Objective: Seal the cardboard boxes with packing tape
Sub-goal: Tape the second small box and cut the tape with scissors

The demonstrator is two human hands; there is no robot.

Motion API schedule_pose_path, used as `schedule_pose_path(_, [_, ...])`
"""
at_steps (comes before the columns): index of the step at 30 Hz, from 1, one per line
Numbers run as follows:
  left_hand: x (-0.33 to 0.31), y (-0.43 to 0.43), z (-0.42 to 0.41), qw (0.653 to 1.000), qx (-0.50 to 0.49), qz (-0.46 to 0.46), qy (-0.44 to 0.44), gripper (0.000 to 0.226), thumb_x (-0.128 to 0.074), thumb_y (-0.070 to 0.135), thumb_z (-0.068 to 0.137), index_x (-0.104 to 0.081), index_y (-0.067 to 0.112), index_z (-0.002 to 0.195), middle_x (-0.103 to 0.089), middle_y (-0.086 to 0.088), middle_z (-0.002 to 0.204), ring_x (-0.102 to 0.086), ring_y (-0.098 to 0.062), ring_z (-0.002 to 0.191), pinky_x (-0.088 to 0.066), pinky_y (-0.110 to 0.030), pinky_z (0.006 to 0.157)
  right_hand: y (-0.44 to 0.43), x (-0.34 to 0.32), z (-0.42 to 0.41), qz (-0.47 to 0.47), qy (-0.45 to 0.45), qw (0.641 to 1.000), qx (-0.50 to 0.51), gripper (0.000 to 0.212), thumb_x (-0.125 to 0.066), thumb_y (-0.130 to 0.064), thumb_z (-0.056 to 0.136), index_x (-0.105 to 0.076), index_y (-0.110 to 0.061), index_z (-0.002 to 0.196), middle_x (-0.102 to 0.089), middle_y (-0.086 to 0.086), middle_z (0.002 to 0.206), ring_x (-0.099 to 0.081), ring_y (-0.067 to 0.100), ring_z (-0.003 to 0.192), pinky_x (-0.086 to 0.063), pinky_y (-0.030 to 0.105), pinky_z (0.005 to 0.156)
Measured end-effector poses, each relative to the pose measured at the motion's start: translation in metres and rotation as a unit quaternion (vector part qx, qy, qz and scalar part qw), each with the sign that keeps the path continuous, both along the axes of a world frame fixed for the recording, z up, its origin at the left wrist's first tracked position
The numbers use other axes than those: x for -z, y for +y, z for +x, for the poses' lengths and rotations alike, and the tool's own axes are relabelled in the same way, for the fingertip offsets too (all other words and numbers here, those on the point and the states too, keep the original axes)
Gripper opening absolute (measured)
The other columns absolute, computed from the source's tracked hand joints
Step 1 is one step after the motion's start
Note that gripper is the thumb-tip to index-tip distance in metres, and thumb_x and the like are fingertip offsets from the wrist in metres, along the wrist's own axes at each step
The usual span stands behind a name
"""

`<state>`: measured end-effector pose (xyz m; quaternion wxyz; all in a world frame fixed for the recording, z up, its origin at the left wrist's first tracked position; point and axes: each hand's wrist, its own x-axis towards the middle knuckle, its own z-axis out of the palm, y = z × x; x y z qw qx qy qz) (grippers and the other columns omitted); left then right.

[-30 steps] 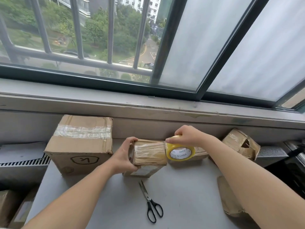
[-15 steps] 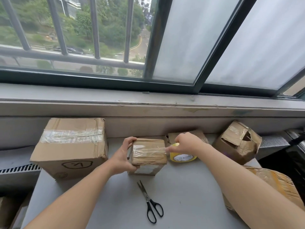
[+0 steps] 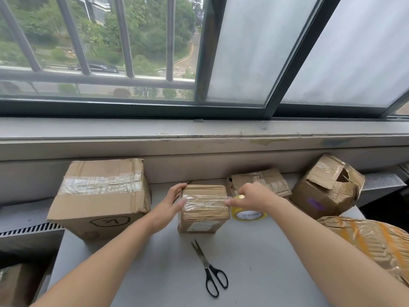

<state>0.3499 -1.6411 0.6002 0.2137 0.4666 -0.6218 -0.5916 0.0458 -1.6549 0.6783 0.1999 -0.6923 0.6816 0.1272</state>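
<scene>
A small cardboard box (image 3: 204, 212) stands in the middle of the grey table (image 3: 254, 251), with clear tape stretched across its top. My left hand (image 3: 171, 201) grips the box's left side, thumb on the tape's end. My right hand (image 3: 250, 196) holds the yellow tape roll (image 3: 249, 214) at the box's right edge; the roll rests low beside the box, and my fingers hide its upper part.
Black-handled scissors (image 3: 210, 269) lie in front of the small box. A large taped box (image 3: 99, 196) stands at the left. A flattened box (image 3: 261, 179), a torn open box (image 3: 327, 187) and a tape-wrapped parcel (image 3: 371, 242) sit at the right. The window sill runs behind.
My right hand has carried the roll down from the box's top level to the table beside the box. The camera has tilted, showing the wrapped parcel at right.
</scene>
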Motion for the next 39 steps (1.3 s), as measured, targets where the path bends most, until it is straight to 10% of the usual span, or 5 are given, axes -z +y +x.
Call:
schedule_pose_path(10, [-0.013, -0.011, -0.037, 0.980, -0.087, -0.101, -0.149, 0.039, -0.055, 0.037, 0.103, -0.039, 0.024, 0.136, -0.049, 0.000, 0.134, -0.050, -0.021, 0.125, -0.037, -0.033, 0.101, -0.001, 0.011, 0.000, 0.003, -0.015, 1.000, -0.005, 0.060, -0.055, -0.080, 0.086, -0.046, -0.024, 0.065, -0.051, -0.004, 0.064, -0.050, 0.013, 0.063, -0.035, 0.031, 0.053])
schedule_pose_path(16, [-0.022, -0.015, -0.087, 0.843, 0.081, -0.315, -0.429, 0.058, -0.024, 0.053, 0.106, -0.024, 0.021, 0.154, -0.020, -0.002, 0.159, -0.003, -0.026, 0.156, 0.002, -0.075, 0.115, -0.003, 0.019, -0.003, 0.006, -0.012, 1.000, -0.003, 0.066, -0.053, -0.086, 0.081, -0.068, -0.021, 0.086, -0.068, 0.001, 0.086, -0.064, 0.026, 0.091, -0.052, 0.035, 0.073])
schedule_pose_path(24, [-0.009, -0.010, -0.120, 0.807, 0.129, -0.352, -0.456, 0.083, 0.011, 0.050, 0.089, -0.015, 0.020, 0.163, -0.029, -0.003, 0.161, -0.016, -0.024, 0.154, 0.007, -0.069, 0.119, 0.005, 0.032, -0.009, -0.011, -0.052, 0.998, 0.022, 0.060, -0.050, -0.081, 0.088, -0.056, -0.023, 0.074, -0.050, -0.006, 0.070, -0.055, 0.027, 0.092, -0.040, 0.035, 0.064])
schedule_pose_path(31, [-0.016, -0.014, -0.105, 0.795, 0.189, -0.367, -0.445, 0.081, 0.011, 0.062, 0.094, 0.007, 0.021, 0.164, 0.015, 0.005, 0.171, 0.013, -0.019, 0.158, 0.013, -0.067, 0.119, 0.008, 0.027, -0.007, -0.010, -0.083, 0.996, 0.029, 0.057, -0.053, -0.080, 0.087, -0.031, -0.032, 0.065, -0.036, -0.014, 0.066, -0.043, 0.018, 0.090, -0.033, 0.030, 0.060])
schedule_pose_path(39, [0.004, 0.026, -0.094, 0.769, 0.168, -0.470, -0.400, 0.071, -0.004, 0.052, 0.109, -0.032, 0.008, 0.157, -0.030, -0.008, 0.165, -0.025, -0.024, 0.154, -0.017, -0.054, 0.120, 0.009, 0.041, -0.011, -0.002, -0.125, 0.990, 0.060, 0.067, -0.057, -0.081, 0.085, -0.072, -0.021, 0.111, -0.068, 0.002, 0.103, -0.056, 0.026, 0.110, -0.043, 0.032, 0.077])
